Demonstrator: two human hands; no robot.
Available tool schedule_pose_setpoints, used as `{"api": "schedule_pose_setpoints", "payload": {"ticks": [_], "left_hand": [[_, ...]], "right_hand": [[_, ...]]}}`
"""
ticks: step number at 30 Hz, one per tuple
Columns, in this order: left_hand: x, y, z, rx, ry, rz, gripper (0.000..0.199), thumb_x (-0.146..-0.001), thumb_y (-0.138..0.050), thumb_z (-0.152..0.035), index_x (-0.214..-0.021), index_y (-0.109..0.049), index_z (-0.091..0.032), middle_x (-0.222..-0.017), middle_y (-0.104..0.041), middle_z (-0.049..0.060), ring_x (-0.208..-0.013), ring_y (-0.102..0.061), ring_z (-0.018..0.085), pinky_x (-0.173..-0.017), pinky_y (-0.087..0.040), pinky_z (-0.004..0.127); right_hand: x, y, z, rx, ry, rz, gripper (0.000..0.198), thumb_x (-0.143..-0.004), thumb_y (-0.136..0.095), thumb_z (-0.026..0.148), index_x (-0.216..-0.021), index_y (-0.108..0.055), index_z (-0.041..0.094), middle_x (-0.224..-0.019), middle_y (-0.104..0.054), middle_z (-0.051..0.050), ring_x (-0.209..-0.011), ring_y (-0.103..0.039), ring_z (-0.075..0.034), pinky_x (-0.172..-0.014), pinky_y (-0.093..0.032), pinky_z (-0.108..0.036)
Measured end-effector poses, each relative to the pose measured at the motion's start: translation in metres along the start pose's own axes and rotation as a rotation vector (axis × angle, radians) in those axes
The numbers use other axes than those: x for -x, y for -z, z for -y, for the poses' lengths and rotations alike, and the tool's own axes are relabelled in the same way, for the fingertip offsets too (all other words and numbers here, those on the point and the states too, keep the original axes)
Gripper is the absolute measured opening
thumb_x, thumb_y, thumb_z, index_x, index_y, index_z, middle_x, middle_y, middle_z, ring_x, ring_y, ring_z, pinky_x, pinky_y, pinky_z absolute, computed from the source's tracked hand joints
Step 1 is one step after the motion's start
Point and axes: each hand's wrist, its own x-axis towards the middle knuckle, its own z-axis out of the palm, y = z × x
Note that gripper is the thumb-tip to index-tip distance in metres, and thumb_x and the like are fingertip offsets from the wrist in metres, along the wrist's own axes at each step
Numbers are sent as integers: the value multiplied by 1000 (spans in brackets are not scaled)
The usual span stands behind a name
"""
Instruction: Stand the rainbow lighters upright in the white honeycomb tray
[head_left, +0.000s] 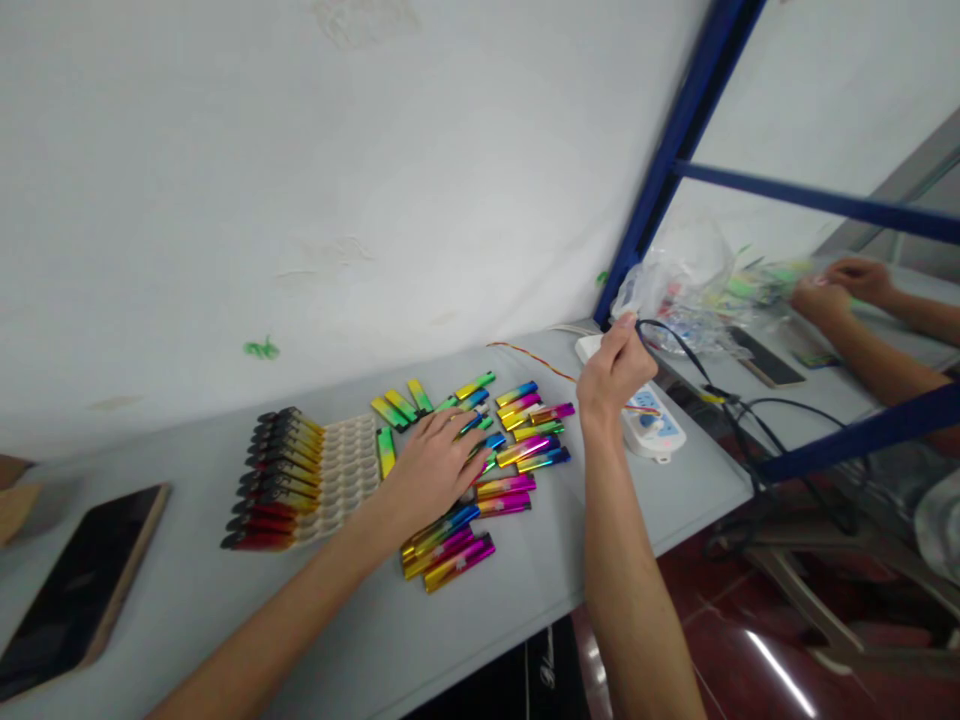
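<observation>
My left hand [431, 465] lies palm down over a loose pile of shiny, colour-graded cigarette lighters [532, 450], its fingers stretched out and touching some of them. What lies beneath the palm is hidden. My right hand [616, 370] is raised above a white power strip [651, 425], its fingers closed in a pinch; anything between them cannot be made out. Left of the pile sits a pale tray [349, 465] with round pockets. Black-topped pieces with yellow to red bodies [281, 465] lean in rows at its left side.
A phone [82, 590] lies at the table's left. A twisted red-yellow wire [532, 357] runs toward the power strip. Blue frame posts [667, 170] and black cables [739, 415] stand at the right. Beyond them, another person's hands [840, 290] work near plastic bags [686, 300].
</observation>
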Motion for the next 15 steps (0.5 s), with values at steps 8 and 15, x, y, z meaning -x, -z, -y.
{"api": "schedule_pose_setpoints", "payload": {"ticks": [8,15], "left_hand": [[-65,-20,-24,-11,46,85,26,-104,-54,-28,-116,-74,-15,-112,-74,15,-114,-64,33,-99,-50,50],[-90,-29,-21,98,94,175,17,-99,-61,-26,-99,-74,-15,-103,-73,16,-99,-70,31,-89,-53,42]], "right_hand": [[5,-5,9,-8,12,89,63,-111,-21,52,-71,-60,22,-65,-57,-10,-67,-60,-24,-64,-35,-35],[10,-7,15,-27,64,136,64,-111,-18,52,-70,-59,23,-61,-55,-7,-61,-57,-22,-62,-36,-34]]}}
